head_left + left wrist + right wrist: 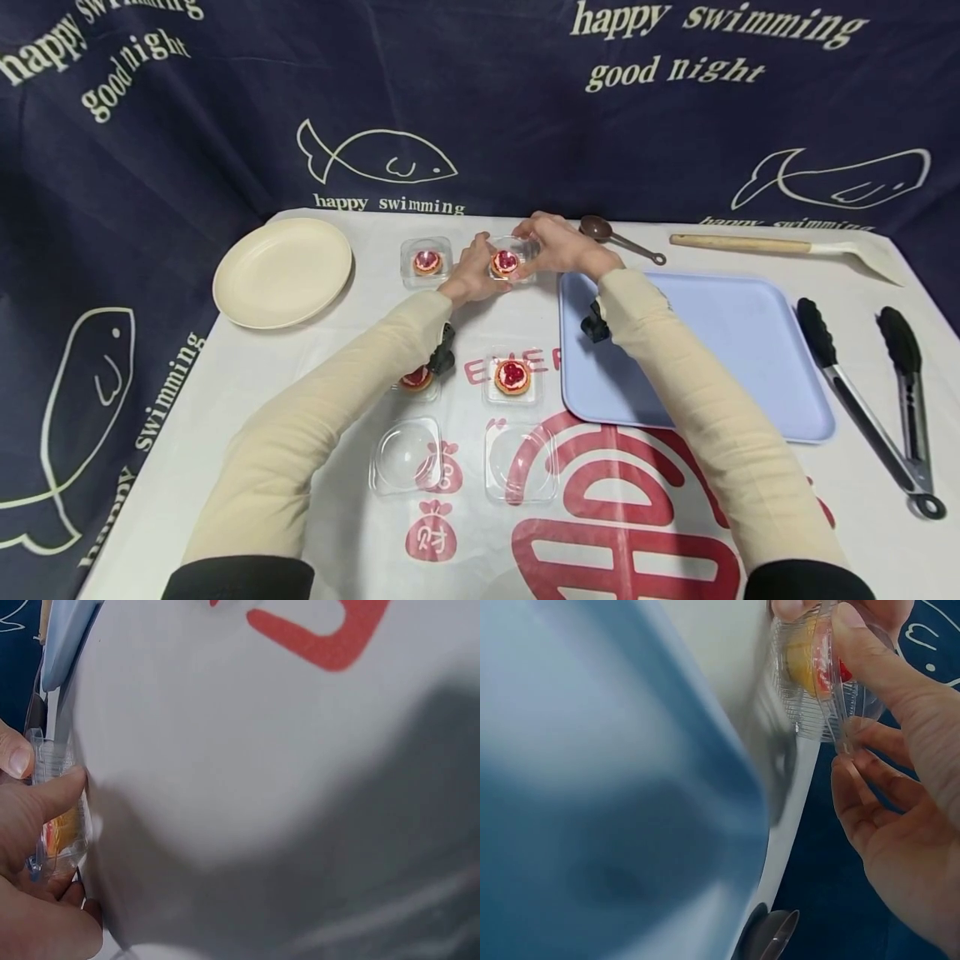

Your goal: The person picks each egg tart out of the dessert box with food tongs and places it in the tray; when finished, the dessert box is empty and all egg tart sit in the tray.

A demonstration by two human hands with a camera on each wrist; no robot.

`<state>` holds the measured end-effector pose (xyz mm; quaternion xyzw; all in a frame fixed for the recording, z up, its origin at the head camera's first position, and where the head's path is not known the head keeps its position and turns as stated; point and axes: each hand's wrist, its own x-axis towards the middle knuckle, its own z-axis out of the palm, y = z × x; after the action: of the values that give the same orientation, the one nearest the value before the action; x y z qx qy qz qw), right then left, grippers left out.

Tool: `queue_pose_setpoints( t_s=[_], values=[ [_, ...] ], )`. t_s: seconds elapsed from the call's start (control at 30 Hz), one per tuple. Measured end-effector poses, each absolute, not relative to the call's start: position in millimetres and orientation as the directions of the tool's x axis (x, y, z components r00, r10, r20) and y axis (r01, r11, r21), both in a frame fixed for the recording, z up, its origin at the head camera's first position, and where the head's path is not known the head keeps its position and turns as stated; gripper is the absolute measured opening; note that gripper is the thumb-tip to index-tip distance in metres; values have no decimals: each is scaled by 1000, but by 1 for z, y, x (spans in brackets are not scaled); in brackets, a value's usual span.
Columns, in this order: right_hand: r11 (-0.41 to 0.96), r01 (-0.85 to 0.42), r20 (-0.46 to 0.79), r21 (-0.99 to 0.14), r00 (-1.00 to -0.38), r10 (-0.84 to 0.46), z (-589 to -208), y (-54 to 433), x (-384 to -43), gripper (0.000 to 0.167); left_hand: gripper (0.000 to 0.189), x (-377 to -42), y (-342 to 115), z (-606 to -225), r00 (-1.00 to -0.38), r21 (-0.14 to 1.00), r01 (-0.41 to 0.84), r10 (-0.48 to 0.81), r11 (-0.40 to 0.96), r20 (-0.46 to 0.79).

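Near the back of the table, both hands are at a clear plastic box (517,247) with a red-topped tart (505,264) inside. My left hand (474,275) grips its left side, thumb along the near wall in the left wrist view. From the right, my right hand (558,244) pinches the box's rim; in the right wrist view its thumb (859,645) presses the lid's edge. Just left stands another boxed tart (427,262). A boxed tart (512,377) sits nearer, and beside it one more tart (416,379) is partly hidden by the left sleeve.
Two clear plastic containers (407,457) stand in front, with no tart visible in them. At left lies a cream plate (282,273). To the right are a blue tray (697,350), a brown scoop (597,228), a wooden-handled spatula (742,243) and black-tipped tongs (862,425).
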<state>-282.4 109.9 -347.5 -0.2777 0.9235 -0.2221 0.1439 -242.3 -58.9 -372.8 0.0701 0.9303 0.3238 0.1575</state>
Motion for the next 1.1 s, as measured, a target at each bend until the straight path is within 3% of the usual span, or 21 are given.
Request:
queue_pose_setpoints(
  t_s=[0.8, 1.1],
  values=[
    [735, -483, -83, -477, -807, -585, -344, 114, -278, 73, 93, -244, -54, -368, -938, 612, 36, 238, 790, -252],
    [717, -490, -43, -496, -811, -584, -349, 115, -272, 73, 107, -247, -51, -369, -924, 602, 16, 241, 798, -295]
  ],
)
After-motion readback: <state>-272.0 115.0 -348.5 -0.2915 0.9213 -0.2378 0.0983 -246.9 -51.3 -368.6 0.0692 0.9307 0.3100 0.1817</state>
